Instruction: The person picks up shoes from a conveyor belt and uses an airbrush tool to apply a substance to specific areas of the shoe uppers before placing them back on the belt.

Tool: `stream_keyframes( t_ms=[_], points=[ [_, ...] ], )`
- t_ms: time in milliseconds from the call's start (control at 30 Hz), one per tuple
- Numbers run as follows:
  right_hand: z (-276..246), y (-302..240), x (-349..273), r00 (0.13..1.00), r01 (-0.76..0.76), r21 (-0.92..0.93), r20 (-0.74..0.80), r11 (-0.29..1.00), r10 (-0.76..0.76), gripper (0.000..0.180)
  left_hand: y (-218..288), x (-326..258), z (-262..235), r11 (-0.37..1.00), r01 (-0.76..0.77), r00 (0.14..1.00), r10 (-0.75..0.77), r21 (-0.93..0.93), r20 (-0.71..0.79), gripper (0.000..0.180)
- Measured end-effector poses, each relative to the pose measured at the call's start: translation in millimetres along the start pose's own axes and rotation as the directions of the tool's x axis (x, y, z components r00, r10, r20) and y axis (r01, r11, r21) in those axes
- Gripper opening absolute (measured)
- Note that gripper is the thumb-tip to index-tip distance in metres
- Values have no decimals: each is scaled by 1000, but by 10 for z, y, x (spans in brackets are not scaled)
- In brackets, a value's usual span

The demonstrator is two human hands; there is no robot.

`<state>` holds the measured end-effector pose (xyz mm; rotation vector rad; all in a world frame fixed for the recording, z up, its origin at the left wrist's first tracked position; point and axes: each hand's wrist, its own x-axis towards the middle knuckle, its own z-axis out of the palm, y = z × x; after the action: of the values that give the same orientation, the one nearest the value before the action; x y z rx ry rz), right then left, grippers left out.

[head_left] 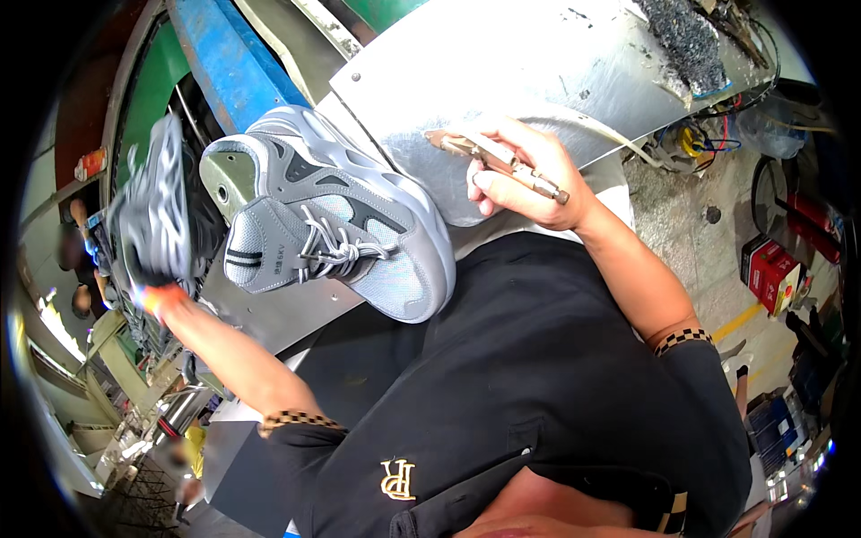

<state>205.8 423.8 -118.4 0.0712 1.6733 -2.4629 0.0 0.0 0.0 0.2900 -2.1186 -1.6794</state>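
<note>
Two grey shoes are in our work at this station.

Item one, nearest us: a grey laced sneaker (332,224), mounted sole-up and tilted on a metal last stand, at the near edge of the steel bench (538,81).

Item two: our right hand (525,175), closed around a pair of pliers (498,161), resting against the bench edge just right of the sneaker.

Item three: our left hand (152,291), clamped on a second grey shoe (157,202), blurred, held out well left of the bench.

Item four, farther: a blue beam (233,63) behind the sneaker, and dark debris (686,40) at the bench's far right corner.

We judge the handling step lies between shoes; the pliers would need bringing to the mounted sneaker.
</note>
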Motion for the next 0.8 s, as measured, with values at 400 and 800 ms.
stream_keyframes(
  t_ms=[400,800],
  points=[
    [263,-7,393,985,-26,55,172,998,16,34,-227,-2104,-452,636,-400,814,578,660,-64,35],
    [273,-79,58,991,-94,53,99,994,88,16,-201,-3105,360,179,976,198,-511,-122,836,90]
  ],
)
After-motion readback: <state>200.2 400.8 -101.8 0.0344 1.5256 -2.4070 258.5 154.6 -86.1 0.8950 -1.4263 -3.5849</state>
